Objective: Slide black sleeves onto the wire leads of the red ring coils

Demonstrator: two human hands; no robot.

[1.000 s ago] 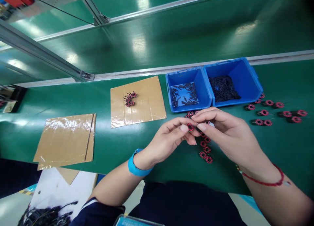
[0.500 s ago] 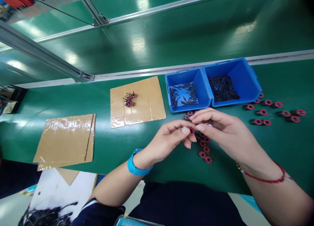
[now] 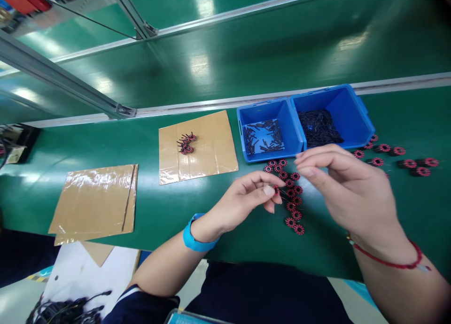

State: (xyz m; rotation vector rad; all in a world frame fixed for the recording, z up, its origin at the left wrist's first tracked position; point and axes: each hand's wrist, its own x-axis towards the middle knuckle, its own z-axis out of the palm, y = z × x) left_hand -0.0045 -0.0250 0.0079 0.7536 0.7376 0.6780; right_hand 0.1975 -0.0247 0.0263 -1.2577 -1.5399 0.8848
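The left hand (image 3: 246, 195) is pinching a red-and-black stator core (image 3: 276, 189) between thumb and fingers. Loose stator cores (image 3: 291, 192) are lying just right of those fingertips. Beyond these, the right hand (image 3: 352, 192) is hovering, its thumb and forefinger tips close; whether they are gripping anything cannot be told. Past both hands' fingers, two blue bins (image 3: 296, 118) are holding black pieces (image 3: 319, 129). Farther left, a cardboard sheet (image 3: 211, 159) is bearing a core cluster (image 3: 186, 144).

Green bench (image 3: 151, 216) | cardboard sheets (image 3: 214, 143) | two blue bins (image 3: 273, 153) | red-black ring parts (image 3: 421, 172)
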